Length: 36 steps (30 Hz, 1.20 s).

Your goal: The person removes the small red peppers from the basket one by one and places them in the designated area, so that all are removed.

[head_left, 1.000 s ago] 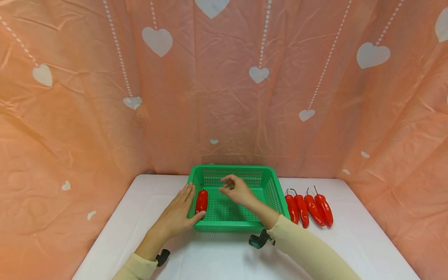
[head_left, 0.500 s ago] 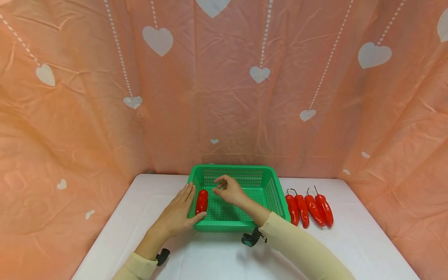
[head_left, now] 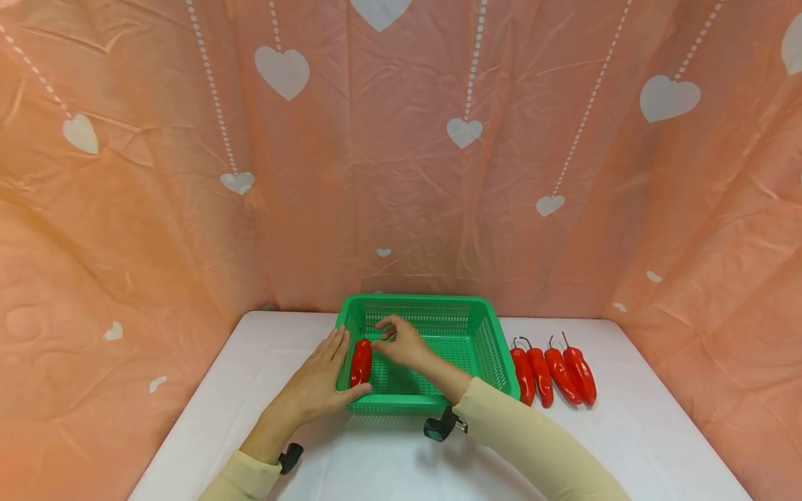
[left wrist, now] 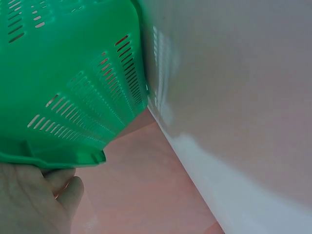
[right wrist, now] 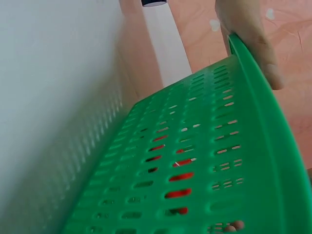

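A green plastic basket (head_left: 413, 401) with perforated walls stands on the table. Inside it, along the left wall, lies one red chili pepper (head_left: 361, 363), stem pointing away. My left hand (head_left: 318, 386) rests on the basket's left front corner, its fingers extended along the left rim and its thumb over the front rim. Over the basket, just right of that chili, hovers my right hand (head_left: 404, 346), fingers bent loosely around nothing. In the left wrist view, part of the left hand (left wrist: 31, 200) shows under the rim. Red shows through the slots in the right wrist view.
Several red chili peppers (head_left: 554, 376) lie side by side on the white table (head_left: 376, 463), right of the basket. A peach curtain (head_left: 413, 209) with white hearts hangs behind and at both sides.
My right hand has moved left inside the basket, closer to the chili pepper there. The left hand, the basket and the peppers have stayed in place.
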{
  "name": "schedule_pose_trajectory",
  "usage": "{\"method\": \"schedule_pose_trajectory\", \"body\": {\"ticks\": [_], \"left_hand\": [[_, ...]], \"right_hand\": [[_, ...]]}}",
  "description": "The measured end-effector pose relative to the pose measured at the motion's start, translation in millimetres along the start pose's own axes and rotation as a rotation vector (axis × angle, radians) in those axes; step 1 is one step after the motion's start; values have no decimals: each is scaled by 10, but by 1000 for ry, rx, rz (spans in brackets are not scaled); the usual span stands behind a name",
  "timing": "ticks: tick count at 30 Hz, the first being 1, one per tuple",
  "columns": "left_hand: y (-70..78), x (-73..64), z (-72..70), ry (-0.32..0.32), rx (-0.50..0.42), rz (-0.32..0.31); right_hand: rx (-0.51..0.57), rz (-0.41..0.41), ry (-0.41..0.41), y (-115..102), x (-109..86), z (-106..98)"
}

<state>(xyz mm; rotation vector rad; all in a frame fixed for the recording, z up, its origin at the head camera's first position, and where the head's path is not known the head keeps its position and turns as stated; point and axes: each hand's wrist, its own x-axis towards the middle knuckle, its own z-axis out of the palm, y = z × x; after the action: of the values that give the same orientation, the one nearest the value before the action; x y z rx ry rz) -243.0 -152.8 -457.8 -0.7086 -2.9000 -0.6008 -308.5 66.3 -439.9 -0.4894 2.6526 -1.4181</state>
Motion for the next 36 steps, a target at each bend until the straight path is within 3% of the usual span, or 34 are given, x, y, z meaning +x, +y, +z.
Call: {"method": "schedule_pose_trajectory", "body": {"ticks": [22,36], "left_hand": [[4,23,-5,-1,8,-5],[-18,13,5,-10,16,-1]], "right_hand": [[18,81,-15,53,53,179],[20,165,-81,81,61,272]]}}
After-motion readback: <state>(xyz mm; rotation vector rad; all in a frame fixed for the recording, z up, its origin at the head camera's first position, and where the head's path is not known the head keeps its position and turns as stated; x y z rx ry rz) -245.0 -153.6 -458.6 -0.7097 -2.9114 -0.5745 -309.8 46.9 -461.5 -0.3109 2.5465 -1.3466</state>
